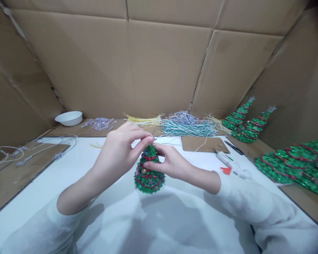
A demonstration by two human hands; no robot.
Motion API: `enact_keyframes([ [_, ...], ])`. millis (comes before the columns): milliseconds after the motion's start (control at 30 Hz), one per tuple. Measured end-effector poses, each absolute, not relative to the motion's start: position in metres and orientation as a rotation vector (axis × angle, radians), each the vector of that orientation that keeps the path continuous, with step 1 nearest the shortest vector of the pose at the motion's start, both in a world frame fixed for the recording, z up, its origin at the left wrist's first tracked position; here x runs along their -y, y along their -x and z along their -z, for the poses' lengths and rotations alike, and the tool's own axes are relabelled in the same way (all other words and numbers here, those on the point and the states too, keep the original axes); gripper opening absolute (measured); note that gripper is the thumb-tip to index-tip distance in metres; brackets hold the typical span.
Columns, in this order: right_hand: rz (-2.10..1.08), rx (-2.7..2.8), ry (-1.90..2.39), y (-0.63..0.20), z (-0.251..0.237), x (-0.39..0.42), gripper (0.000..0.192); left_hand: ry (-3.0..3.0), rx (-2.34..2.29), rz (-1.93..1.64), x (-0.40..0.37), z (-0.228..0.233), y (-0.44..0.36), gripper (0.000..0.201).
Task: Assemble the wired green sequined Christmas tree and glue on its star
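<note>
A small green Christmas tree [148, 176], wound with red trim and dotted with little ornaments, is upright in front of me over the white table. My right hand [169, 160] grips its upper part from the right, thumb across the front and fingers behind. At the very tip of the tree, my left hand [124, 144] pinches with thumb and forefinger. A thin wire or small piece seems to stick out from that pinch, but it is too small to name.
A white bowl [69, 118], clear beads [100, 123], and yellow [145, 121] and green wire bundles [188, 127] line the back. Finished-looking trees [250, 128], a glue gun [228, 160] and a dark knife-like tool [234, 147] are right. Cords [50, 146] lie left.
</note>
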State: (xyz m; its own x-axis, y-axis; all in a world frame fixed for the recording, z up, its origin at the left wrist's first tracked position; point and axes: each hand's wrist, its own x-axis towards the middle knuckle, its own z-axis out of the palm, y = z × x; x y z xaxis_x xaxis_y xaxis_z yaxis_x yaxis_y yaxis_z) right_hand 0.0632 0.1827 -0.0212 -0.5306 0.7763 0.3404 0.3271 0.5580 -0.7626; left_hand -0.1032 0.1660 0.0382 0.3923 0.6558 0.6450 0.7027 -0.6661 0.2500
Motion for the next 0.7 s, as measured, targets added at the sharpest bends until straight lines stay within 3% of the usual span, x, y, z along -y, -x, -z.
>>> enact_keyframes([
  [700,-0.833,2.107,0.884,-0.0625,0.0212,-0.1829,0.026,2.638,1.227,1.044,-0.1686,-0.0439,0.1034,0.022],
])
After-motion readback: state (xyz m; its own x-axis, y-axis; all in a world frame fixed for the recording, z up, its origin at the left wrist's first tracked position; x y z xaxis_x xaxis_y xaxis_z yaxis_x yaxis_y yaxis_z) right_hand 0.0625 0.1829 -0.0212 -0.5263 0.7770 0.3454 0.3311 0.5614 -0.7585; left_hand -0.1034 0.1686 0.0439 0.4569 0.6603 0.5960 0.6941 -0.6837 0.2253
